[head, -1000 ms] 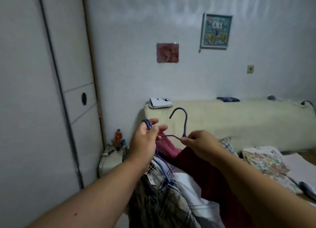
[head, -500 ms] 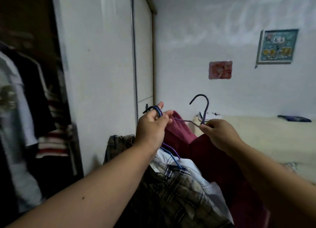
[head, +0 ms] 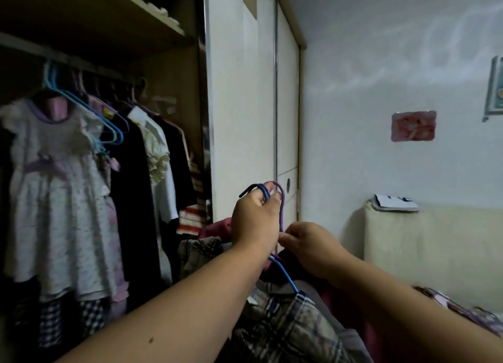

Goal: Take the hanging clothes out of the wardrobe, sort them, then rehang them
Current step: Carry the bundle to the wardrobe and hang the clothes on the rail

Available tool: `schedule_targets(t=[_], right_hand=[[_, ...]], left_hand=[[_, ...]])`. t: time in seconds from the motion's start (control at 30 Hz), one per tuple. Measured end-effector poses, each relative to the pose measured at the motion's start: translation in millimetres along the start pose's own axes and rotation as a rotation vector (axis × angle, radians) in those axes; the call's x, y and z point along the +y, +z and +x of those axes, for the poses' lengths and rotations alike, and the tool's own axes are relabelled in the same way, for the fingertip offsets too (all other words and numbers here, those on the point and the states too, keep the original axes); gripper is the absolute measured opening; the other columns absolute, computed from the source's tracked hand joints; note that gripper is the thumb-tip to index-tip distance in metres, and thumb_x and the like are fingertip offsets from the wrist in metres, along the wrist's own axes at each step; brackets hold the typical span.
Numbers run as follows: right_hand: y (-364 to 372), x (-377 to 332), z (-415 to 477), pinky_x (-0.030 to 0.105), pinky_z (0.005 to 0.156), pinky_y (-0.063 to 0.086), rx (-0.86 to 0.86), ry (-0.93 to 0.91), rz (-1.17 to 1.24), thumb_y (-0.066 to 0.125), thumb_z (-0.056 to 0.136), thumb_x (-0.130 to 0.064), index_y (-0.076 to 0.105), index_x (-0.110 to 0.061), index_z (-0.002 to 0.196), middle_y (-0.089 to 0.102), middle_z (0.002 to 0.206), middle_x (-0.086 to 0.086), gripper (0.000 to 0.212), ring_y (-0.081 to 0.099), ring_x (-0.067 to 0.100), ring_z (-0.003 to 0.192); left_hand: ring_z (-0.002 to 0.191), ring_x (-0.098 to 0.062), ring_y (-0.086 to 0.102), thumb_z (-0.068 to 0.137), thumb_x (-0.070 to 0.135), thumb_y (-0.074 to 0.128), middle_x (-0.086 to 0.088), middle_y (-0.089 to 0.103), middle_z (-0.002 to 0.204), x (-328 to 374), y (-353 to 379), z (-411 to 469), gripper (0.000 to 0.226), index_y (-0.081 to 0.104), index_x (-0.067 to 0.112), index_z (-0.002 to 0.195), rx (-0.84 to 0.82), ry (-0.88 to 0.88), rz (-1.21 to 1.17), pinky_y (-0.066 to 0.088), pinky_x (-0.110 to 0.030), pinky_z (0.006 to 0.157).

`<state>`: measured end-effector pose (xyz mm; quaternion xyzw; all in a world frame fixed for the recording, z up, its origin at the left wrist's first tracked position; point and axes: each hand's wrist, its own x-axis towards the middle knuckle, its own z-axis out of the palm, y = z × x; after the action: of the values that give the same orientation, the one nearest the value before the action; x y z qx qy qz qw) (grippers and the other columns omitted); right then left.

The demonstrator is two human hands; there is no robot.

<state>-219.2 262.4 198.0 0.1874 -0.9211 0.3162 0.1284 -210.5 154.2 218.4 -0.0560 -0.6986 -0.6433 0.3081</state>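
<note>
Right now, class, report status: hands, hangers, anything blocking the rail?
Left hand grips bunched hanger hooks. Right hand pinches purple hanger. Plaid shirt hangs below. Rail crowded with clothes.

Person, two arms in view, elbow to fingertips.

- Left forearm (head: 177, 316): bare along all its visible length, broad and smooth. One small dark mole (head: 150, 340) on the upper side, toward the elbow.
- Left hand (head: 255, 218): bare, with a rounded, full back and short, thick fingers.
- Right forearm (head: 408, 308): bare likewise, of the same sturdy build.
- Right hand (head: 307, 243): bare and fleshy, knuckles softly rounded.
- Nails: too blurred in the dim light to describe.
</note>
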Motion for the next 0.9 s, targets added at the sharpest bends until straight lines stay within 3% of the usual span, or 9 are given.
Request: schedule_targets(t=[0.13,0.2,0.27,0.37,0.47,0.6,0.7,0.77,0.9], right_hand=[[3,-25,4,0.02,0.058,0.037,-0.066,-0.096,0.054,0.049,0.095,-0.039,0.06,-0.019,0.085,0.057,0.076,-0.004,0.024,0.053,0.013,0.075],[-1,-34,1,0.018,0.059,0.038,-0.074,-0.12,0.081,0.049,0.095,-0.036,0.062,-0.016,0.087,0.06,0.078,-0.004,0.024,0.056,0.014,0.077],[-1,-53,10,0.025,0.067,0.045,-0.159,-0.25,0.129,0.051,0.095,-0.03,0.066,-0.011,0.094,0.068,0.088,0.002,0.025,0.062,0.019,0.085],[7,-65,13,0.034,0.082,0.05,-0.189,-0.31,0.23,0.051,0.093,-0.026,0.068,-0.009,0.095,0.071,0.094,0.008,0.025,0.066,0.023,0.092],[3,-70,23,0.041,0.085,0.051,-0.251,-0.424,0.286,0.055,0.091,-0.037,0.068,-0.013,0.094,0.072,0.093,0.005,0.028,0.066,0.02,0.089],[-10,-87,40,0.04,0.088,0.053,-0.4,-0.514,0.309,0.074,0.07,-0.052,0.068,-0.018,0.098,0.072,0.094,0.003,0.044,0.068,0.015,0.089],[-18,-108,52,0.024,0.071,0.05,-0.449,-0.573,0.357,0.078,0.072,-0.041,0.071,-0.016,0.083,0.071,0.078,0.002,0.028,0.063,0.006,0.071],[-23,-129,60,0.022,0.059,0.041,-0.395,-0.622,0.365,0.077,0.074,-0.036,0.067,-0.014,0.073,0.059,0.063,-0.003,0.024,0.052,0.006,0.06],[-28,-177,84,0.022,0.058,0.039,-0.34,-0.658,0.408,0.077,0.074,-0.035,0.066,-0.008,0.075,0.058,0.065,-0.001,0.029,0.051,0.009,0.059]], left_hand=[[0.093,-0.014,0.062,0.092,0.023,0.056,0.001,0.069,0.099,17,-21,-1,0.022,0.068,0.013,0.108,0.148,0.07,0.18,0.047,-0.026,0.089],[0.089,-0.022,0.064,0.091,0.025,0.056,-0.005,0.07,0.091,20,-22,0,0.018,0.068,0.012,0.092,0.181,0.083,0.3,0.05,-0.032,0.083],[0.085,-0.028,0.065,0.089,0.028,0.058,-0.009,0.07,0.085,28,-35,4,0.021,0.066,0.01,0.084,0.302,0.09,0.317,0.052,-0.038,0.082],[0.088,-0.028,0.068,0.083,0.03,0.06,-0.007,0.072,0.092,28,-45,14,0.014,0.064,0.018,0.079,0.292,0.044,0.243,0.053,-0.045,0.085],[0.086,-0.024,0.069,0.087,0.017,0.061,-0.003,0.072,0.087,42,-56,19,0.014,0.061,0.026,0.077,0.363,0.079,0.178,0.055,-0.044,0.085],[0.077,-0.018,0.069,0.091,0.009,0.055,0.003,0.066,0.075,68,-77,31,0.021,0.057,0.023,0.076,0.359,0.109,0.145,0.056,-0.039,0.085],[0.073,-0.019,0.068,0.091,0.007,0.056,0.0,0.066,0.072,87,-91,41,0.025,0.058,0.021,0.071,0.389,0.148,0.18,0.055,-0.035,0.081],[0.067,-0.019,0.067,0.089,0.006,0.057,-0.004,0.067,0.071,102,-104,52,0.023,0.061,0.017,0.069,0.442,0.19,0.183,0.055,-0.03,0.072],[0.057,-0.008,0.062,0.091,0.004,0.056,-0.005,0.065,0.077,140,-130,76,0.022,0.058,0.014,0.071,0.469,0.173,0.174,0.045,-0.011,0.043]])
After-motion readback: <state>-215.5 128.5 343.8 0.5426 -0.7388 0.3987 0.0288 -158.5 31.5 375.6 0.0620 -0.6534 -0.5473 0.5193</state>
